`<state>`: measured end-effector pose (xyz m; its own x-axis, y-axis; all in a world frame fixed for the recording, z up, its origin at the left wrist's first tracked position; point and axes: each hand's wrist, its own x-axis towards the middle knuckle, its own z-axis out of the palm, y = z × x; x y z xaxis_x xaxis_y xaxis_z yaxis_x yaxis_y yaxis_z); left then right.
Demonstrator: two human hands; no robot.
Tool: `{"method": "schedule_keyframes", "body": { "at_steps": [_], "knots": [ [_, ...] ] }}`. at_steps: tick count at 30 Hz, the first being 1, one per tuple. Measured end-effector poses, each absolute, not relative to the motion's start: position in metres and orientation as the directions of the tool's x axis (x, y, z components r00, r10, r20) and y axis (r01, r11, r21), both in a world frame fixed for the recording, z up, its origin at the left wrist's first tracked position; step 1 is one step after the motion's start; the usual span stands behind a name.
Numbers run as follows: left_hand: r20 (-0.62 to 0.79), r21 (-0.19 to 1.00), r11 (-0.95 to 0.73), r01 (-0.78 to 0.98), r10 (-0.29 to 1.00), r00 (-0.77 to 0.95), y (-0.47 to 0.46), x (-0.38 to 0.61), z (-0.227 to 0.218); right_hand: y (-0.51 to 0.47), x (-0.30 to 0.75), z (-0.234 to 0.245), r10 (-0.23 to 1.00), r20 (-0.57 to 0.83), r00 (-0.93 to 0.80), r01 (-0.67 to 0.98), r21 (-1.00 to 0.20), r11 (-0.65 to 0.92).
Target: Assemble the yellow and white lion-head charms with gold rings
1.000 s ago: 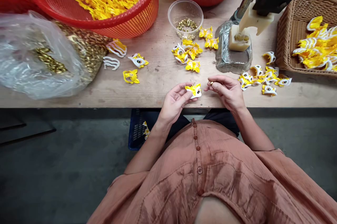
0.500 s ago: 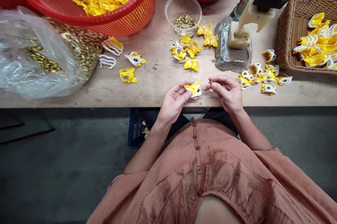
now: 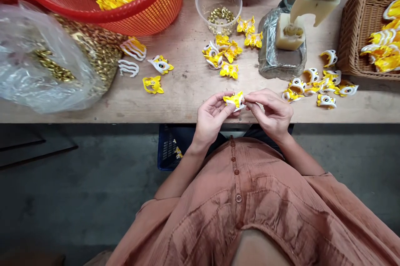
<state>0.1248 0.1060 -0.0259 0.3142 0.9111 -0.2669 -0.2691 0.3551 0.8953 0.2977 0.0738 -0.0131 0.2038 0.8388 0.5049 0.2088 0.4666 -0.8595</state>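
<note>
My left hand [image 3: 212, 118] pinches a yellow-and-white plastic toy animal head [image 3: 235, 101] with a painted eye, holding it just above the table's front edge. At its right side, my right hand [image 3: 271, 114] is closed, thumb and index fingertips pressed together against the head. The small brass piece between those fingertips is now mostly hidden. Beyond my hands lie several yellow toy parts [image 3: 229, 70] and a finished-looking head with eyes [image 3: 213, 58]. A clear plastic tub [image 3: 218, 22] behind them holds small brass pieces.
A press with a pale block [image 3: 290, 32] stands right of centre. More toy heads [image 3: 326, 101] lie beside a wicker basket [image 3: 346, 45]. To the left are a red basket [image 3: 150, 20] of yellow parts and a plastic bag [image 3: 40, 91] of brass pieces. A blue crate [image 3: 165, 149] sits below.
My right hand has moved left, bringing its pinched fingertips and the brass piece against the toy head. The left hand keeps its hold. The camera view has shifted slightly.
</note>
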Motion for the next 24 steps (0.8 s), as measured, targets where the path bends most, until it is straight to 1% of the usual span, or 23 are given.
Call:
{"method": "schedule_keyframes", "body": {
  "at_steps": [4,7,9,12,14,17,21,24],
  "knots": [
    [-0.232,0.915,0.313,-0.254,0.924,0.303,0.1048,0.1271,-0.0261,0.0719,0.2983,-0.0161,0.890,0.407,0.206,0.127,-0.913,0.388],
    [-0.218,0.925,0.294,-0.239,0.929,0.300,0.1043,0.1273,-0.0257,0.0690,0.2973,-0.0203,0.914,0.332,0.233,0.096,-0.943,0.318],
    [-0.215,0.929,0.289,-0.233,0.931,0.296,0.1041,0.1274,-0.0254,0.0677,0.2969,-0.0226,0.911,0.324,0.256,0.099,-0.946,0.309],
    [-0.213,0.931,0.283,-0.230,0.934,0.288,0.1036,0.1277,-0.0247,0.0673,0.2970,-0.0234,0.890,0.357,0.285,0.128,-0.934,0.333],
    [-0.212,0.934,0.280,-0.223,0.935,0.285,0.1032,0.1281,-0.0243,0.0675,0.2970,-0.0227,0.886,0.362,0.289,0.119,-0.932,0.342],
    [-0.206,0.939,0.269,-0.215,0.938,0.278,0.1027,0.1286,-0.0242,0.0679,0.2957,-0.0210,0.906,0.321,0.277,0.028,-0.945,0.326],
    [-0.186,0.946,0.245,-0.214,0.947,0.262,0.1027,0.1291,-0.0248,0.0682,0.2932,-0.0205,0.928,0.212,0.307,-0.111,-0.960,0.257],
    [-0.179,0.949,0.235,-0.209,0.951,0.253,0.1034,0.1295,-0.0252,0.0688,0.2931,-0.0223,0.930,0.176,0.323,-0.144,-0.962,0.232]
  ]
}}
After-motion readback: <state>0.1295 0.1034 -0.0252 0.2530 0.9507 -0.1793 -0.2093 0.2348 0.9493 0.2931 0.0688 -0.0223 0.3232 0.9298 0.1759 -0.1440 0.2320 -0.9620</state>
